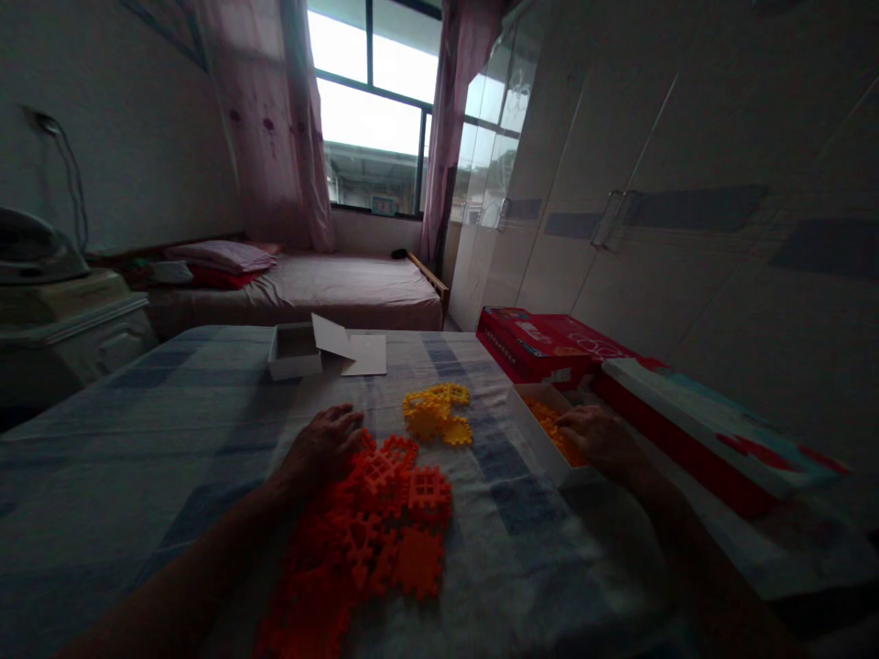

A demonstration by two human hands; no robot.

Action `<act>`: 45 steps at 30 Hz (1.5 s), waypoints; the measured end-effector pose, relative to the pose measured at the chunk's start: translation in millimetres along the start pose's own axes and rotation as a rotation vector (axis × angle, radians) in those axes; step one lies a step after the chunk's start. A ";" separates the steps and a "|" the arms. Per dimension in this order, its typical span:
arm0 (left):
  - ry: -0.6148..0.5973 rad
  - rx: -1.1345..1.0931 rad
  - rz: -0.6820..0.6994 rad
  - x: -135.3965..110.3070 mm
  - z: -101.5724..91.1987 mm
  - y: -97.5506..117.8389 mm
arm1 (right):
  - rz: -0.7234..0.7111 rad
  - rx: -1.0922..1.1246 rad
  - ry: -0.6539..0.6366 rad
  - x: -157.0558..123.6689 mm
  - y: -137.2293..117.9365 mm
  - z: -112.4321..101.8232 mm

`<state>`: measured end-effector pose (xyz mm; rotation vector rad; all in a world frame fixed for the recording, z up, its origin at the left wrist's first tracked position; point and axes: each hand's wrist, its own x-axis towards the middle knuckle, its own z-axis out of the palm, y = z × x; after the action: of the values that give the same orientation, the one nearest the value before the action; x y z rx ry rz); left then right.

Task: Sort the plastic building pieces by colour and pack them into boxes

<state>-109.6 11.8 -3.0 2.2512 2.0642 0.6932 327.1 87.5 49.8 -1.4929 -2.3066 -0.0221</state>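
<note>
My left hand (322, 448) rests palm down on the far edge of a pile of orange-red interlocking plastic tiles (385, 522) spread on the checked bedcover; its fingers lie loosely curled over the tiles. A small heap of yellow tiles (437, 415) sits just beyond. My right hand (596, 437) reaches into a shallow white box (542, 444) holding orange tiles (549, 423), fingers bent down among them. What the fingers hold, if anything, is hidden in the dim light.
An open white box with its lid flap (302, 350) lies farther back on the cover. Red boxes (549, 346) and a long red-and-white box (714, 430) line the right side against a wardrobe (687, 183). A bed (330, 288) and window (374, 110) are behind.
</note>
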 end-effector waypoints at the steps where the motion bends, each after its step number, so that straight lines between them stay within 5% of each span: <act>1: -0.001 -0.001 0.001 0.1 0.8 -0.8 | 0.013 -0.019 0.022 0.1 -3.0 -2.4; 5: -0.016 0.005 -0.010 0.4 2.5 -1.7 | 0.011 0.035 0.122 6.7 -32.8 -16.7; 8: -0.014 -0.002 -0.018 0.4 2.0 -0.6 | -0.090 0.236 0.065 14.2 -74.1 -17.8; 11: -0.014 -0.005 -0.013 0.0 0.8 0.2 | -0.163 0.309 -0.078 22.5 -116.7 -1.2; 15: -0.012 -0.013 -0.016 -0.3 -1.6 1.4 | -0.131 0.089 -0.193 36.0 -146.7 35.4; 21: -0.006 -0.007 -0.031 -0.6 -3.9 6.2 | -0.071 0.077 -0.188 44.7 -134.2 66.2; 27: 0.002 -0.008 -0.025 -0.5 0.8 3.8 | -0.051 0.327 -0.251 45.8 -117.0 43.9; 33: 0.003 0.017 -0.023 -0.3 0.5 3.7 | -0.317 0.574 -0.267 61.7 -143.6 34.5; 38: -0.042 0.032 -0.053 -0.5 -7.6 11.4 | -0.387 0.434 -0.259 78.5 -162.4 60.0; 45: -0.062 0.042 -0.068 -0.6 -12.1 16.3 | -0.389 0.321 -0.180 76.3 -157.4 74.9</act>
<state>-98.1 5.7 12.7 2.1816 2.1351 0.5749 137.9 102.7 36.7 -0.9098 -2.5601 0.3709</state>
